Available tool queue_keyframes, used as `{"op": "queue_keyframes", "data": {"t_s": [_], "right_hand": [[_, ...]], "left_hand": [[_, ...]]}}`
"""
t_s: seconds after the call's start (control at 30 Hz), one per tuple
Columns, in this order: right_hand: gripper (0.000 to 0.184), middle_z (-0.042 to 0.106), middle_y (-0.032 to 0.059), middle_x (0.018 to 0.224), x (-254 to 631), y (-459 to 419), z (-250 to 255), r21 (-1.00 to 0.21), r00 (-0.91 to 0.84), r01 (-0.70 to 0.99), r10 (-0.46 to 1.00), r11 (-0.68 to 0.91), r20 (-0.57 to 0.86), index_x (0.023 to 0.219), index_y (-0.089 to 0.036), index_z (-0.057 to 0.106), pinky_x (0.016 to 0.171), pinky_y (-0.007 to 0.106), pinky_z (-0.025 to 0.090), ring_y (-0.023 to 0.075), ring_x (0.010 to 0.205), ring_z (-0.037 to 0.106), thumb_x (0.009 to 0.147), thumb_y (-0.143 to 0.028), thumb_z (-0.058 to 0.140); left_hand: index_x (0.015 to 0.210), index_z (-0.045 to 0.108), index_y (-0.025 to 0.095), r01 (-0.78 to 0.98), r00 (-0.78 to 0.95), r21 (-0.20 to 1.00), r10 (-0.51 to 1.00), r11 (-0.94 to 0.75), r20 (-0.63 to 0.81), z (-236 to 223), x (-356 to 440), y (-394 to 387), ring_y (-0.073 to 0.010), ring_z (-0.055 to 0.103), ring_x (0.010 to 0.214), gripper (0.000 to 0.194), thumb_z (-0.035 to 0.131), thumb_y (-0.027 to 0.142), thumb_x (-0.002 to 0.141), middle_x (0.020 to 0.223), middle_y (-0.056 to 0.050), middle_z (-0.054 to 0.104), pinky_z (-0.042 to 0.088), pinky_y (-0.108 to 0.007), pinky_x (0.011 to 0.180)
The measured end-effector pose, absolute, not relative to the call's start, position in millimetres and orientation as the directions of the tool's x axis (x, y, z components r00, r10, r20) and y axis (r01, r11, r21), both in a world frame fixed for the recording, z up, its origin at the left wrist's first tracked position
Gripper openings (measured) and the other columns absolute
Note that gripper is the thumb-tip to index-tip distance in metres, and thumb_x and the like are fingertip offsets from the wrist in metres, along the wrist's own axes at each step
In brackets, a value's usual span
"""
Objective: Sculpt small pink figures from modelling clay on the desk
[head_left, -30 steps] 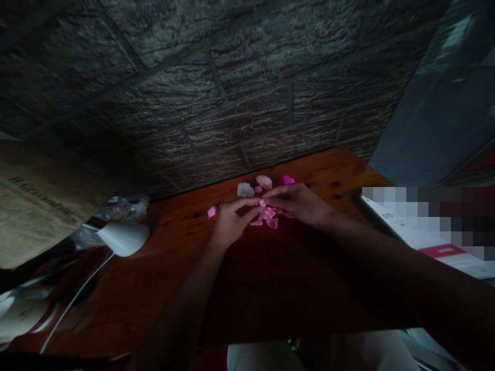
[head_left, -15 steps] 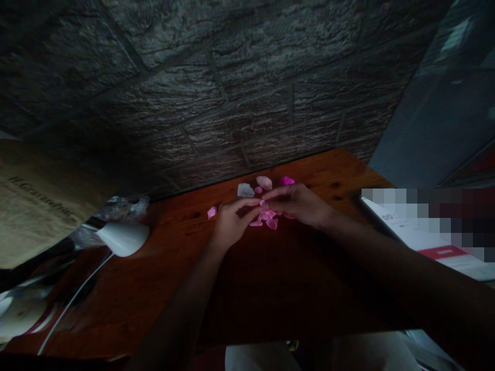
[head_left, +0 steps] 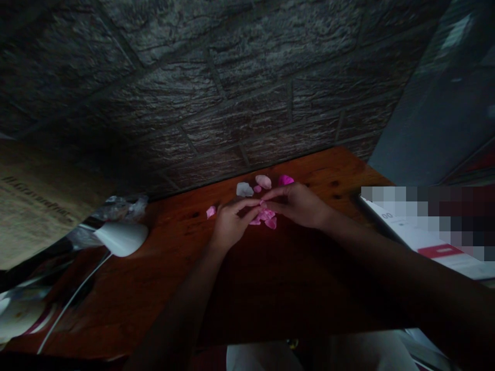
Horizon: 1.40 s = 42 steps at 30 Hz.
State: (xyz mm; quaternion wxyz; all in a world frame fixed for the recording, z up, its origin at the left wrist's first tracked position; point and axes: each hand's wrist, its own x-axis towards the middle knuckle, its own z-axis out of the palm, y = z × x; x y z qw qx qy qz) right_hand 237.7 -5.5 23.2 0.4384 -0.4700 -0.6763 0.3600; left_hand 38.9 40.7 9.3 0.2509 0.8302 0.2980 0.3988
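My left hand [head_left: 229, 222] and my right hand [head_left: 303, 205] meet over the wooden table, fingertips pinched together. A small pink petal [head_left: 263, 204] shows between their fingertips. Just below them lies a cluster of pink petals [head_left: 267, 215], partly covered by the fingers. Behind the hands are a white petal [head_left: 244, 189], a pale pink petal [head_left: 263, 181], a small pink petal [head_left: 257, 189] and a bright magenta petal [head_left: 286, 180]. One more pink petal [head_left: 211, 212] rests left of my left hand.
A white cone-shaped object [head_left: 122, 238] with a white cable stands on the table [head_left: 162, 288] at left, near crumpled clear plastic [head_left: 129, 207] and a brown paper bag [head_left: 42, 206]. A stone-patterned wall [head_left: 232, 93] rises behind. White printed material [head_left: 410, 226] lies at right.
Both hands stay together in nearly the same place. Less of the pink piece at the fingertips shows now, and the pink bit under my right hand is hidden. The view has shifted slightly.
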Motion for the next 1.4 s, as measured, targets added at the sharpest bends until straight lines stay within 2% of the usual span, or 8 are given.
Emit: {"op": "queue_keyframes", "data": {"t_s": [0.13, 0.37, 0.47, 0.57, 0.77, 0.93, 1.23, 1.4], "right_hand": [[0.014, 0.079, 0.0017, 0.093, 240, -7, 26, -0.858, -0.183, 0.388, 0.941, 0.337, 0.286, 0.094, -0.022, 0.081, 0.081, 0.029, 0.051, 0.0156, 0.083, 0.07, 0.086, -0.023, 0.069], [0.026, 0.073, 0.0015, 0.078, 242, -9, 31, -0.978, -0.193, 0.181, 0.979, 0.101, 0.065, 0.088, -0.017, 0.078, 0.061, 0.024, 0.045, 0.0103, 0.065, 0.061, 0.089, -0.041, 0.067], [0.032, 0.07, 0.0014, 0.075, 240, -10, 33, -0.993, -0.172, 0.118, 0.985, 0.031, 0.01, 0.085, -0.016, 0.076, 0.059, 0.024, 0.044, 0.0101, 0.064, 0.059, 0.086, -0.047, 0.07], [0.029, 0.069, 0.0014, 0.073, 239, -11, 34, -0.994, -0.153, 0.108, 0.988, 0.021, 0.004, 0.083, -0.016, 0.076, 0.061, 0.024, 0.044, 0.0104, 0.064, 0.058, 0.084, -0.045, 0.072], [0.025, 0.066, 0.0001, 0.069, 240, -11, 33, -0.988, -0.15, 0.147, 0.988, 0.053, 0.031, 0.082, -0.016, 0.077, 0.059, 0.025, 0.04, 0.0098, 0.061, 0.054, 0.087, -0.04, 0.069], [0.026, 0.069, 0.0022, 0.073, 239, -10, 30, -0.985, -0.148, 0.164, 0.989, 0.045, 0.021, 0.082, -0.018, 0.077, 0.059, 0.026, 0.042, 0.0109, 0.064, 0.055, 0.087, -0.041, 0.068], [0.026, 0.073, 0.0035, 0.081, 238, -11, 33, -0.995, -0.137, 0.096, 0.991, 0.011, -0.002, 0.083, -0.018, 0.078, 0.063, 0.026, 0.046, 0.0123, 0.07, 0.06, 0.081, -0.043, 0.076], [0.025, 0.072, 0.003, 0.078, 238, -9, 29, -1.0, -0.141, 0.017, 0.99, -0.013, -0.015, 0.083, -0.018, 0.079, 0.06, 0.024, 0.045, 0.0118, 0.068, 0.06, 0.078, -0.043, 0.078]], "left_hand": [[0.097, 0.077, 0.023, 0.267, 0.497, 0.699, 0.716, -0.663, 0.49, 8, 40, 40, -0.0143, 0.076, 0.077, 0.013, 0.075, 0.026, 0.085, 0.097, -0.003, 0.08, 0.066, -0.023, 0.064], [0.099, 0.077, 0.023, 0.216, 0.528, 0.781, 0.743, -0.587, 0.412, 8, 40, 41, -0.0156, 0.076, 0.077, 0.016, 0.075, 0.03, 0.085, 0.097, -0.004, 0.079, 0.066, -0.025, 0.062], [0.099, 0.077, 0.022, 0.222, 0.528, 0.751, 0.724, -0.622, 0.444, 8, 40, 42, -0.0153, 0.075, 0.076, 0.016, 0.074, 0.031, 0.085, 0.093, -0.004, 0.079, 0.066, -0.026, 0.064], [0.099, 0.077, 0.023, 0.239, 0.526, 0.698, 0.694, -0.675, 0.492, 9, 40, 42, -0.0148, 0.075, 0.076, 0.014, 0.074, 0.03, 0.086, 0.093, -0.004, 0.079, 0.065, -0.027, 0.067], [0.098, 0.077, 0.026, 0.289, 0.542, 0.508, 0.577, -0.811, 0.612, 13, 40, 41, -0.0151, 0.075, 0.086, 0.013, 0.074, 0.022, 0.086, 0.093, -0.001, 0.079, 0.063, -0.031, 0.082], [0.097, 0.077, 0.025, 0.301, 0.551, 0.472, 0.555, -0.829, 0.623, 13, 40, 40, -0.015, 0.075, 0.085, 0.013, 0.074, 0.02, 0.086, 0.093, -0.001, 0.08, 0.062, -0.03, 0.083], [0.095, 0.077, 0.025, 0.319, 0.517, 0.497, 0.588, -0.807, 0.622, 12, 42, 39, -0.0132, 0.072, 0.075, 0.012, 0.076, 0.022, 0.084, 0.087, -0.001, 0.079, 0.06, -0.027, 0.073], [0.093, 0.078, 0.022, 0.317, 0.474, 0.599, 0.67, -0.736, 0.572, 10, 45, 37, -0.0131, 0.07, 0.072, 0.012, 0.078, 0.025, 0.081, 0.084, -0.002, 0.078, 0.058, -0.027, 0.071]]}}
